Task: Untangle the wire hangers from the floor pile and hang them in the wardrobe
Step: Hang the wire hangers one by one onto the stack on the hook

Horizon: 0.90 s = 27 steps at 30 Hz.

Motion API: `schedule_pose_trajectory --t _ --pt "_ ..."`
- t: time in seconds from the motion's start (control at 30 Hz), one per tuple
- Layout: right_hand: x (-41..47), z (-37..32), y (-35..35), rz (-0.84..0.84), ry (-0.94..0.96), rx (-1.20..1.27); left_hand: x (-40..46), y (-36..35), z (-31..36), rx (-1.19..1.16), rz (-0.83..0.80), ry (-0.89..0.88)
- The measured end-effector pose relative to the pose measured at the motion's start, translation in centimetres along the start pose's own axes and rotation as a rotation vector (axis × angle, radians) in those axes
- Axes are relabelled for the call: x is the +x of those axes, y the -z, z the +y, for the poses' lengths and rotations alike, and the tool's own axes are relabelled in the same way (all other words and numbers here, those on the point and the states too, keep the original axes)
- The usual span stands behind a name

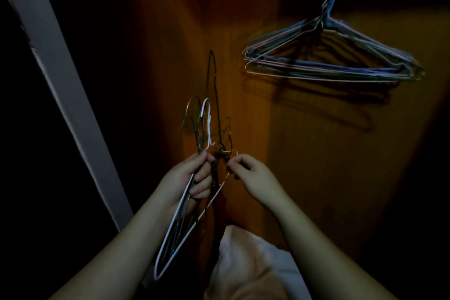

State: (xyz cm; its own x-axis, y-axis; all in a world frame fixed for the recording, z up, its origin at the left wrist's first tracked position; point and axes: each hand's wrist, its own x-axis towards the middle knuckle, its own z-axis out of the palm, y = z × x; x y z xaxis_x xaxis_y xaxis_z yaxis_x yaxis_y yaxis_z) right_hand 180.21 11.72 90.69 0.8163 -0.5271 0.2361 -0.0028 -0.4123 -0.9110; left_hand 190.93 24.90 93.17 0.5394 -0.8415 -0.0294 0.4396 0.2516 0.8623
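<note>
My left hand (194,178) grips a tangled bunch of wire hangers (185,221) by their necks, hooks pointing up, in front of the dim wooden wardrobe interior. A white hanger and several dark ones are in the bunch. My right hand (250,173) pinches a thin wire at the twisted necks, just right of my left hand. Several more wire hangers (328,56), blue and pale, hang together from a peg or rail end at the top right.
The wardrobe's brown wooden back panel (304,153) fills the middle and right. A pale door edge or frame (60,85) slants down the left. Light cloth (248,263) lies at the bottom centre. The surroundings are very dark.
</note>
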Motion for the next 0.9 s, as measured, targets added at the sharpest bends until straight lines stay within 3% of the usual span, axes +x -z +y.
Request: schedule_pose_trajectory --t 0.13,0.33,0.5,0.67,0.9 --pt "-0.5 -0.1 -0.8 0.015 0.012 0.041 -1.3 0.6 -1.3 -0.014 -0.053 0.026" --pt "0.1 0.3 -0.5 0.129 0.106 -0.135 -2.5 0.3 -2.6 -0.018 -0.07 0.098" --pt "0.1 0.6 0.4 0.015 0.159 -0.216 -2.7 0.1 -3.2 0.007 -0.114 0.127" --pt "-0.3 0.6 1.3 -0.071 0.132 -0.165 -2.9 -0.6 -3.7 0.256 -0.101 0.073" --pt "-0.3 1.4 2.0 -0.027 0.148 -0.263 -2.6 -0.9 -3.6 0.495 -0.056 0.069"
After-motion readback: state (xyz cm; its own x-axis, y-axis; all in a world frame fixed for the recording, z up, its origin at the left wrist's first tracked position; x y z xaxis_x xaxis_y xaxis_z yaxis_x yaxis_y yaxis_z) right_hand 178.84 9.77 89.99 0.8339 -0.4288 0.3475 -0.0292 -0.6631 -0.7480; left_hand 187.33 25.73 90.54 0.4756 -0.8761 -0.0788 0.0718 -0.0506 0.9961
